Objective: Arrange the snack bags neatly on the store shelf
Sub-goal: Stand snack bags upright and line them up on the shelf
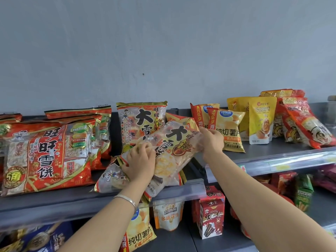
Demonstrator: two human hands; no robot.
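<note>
Your left hand (140, 160) grips and right hand (211, 140) pinches the tilted bag (174, 142), likely to stand it before the upright bag (140, 119).

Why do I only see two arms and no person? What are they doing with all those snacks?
The camera sits on the person's head and looks forward and down, so you see only their arms, as through their eyes. No machine here. The left hand and the right hand both hold one tilted cracker bag, the left lower down, the right at its top. A matching bag stands upright behind it on the grey shelf. Big red bags are to the left, yellow chip bags to the right. More snacks sit on the lower shelf.
</note>
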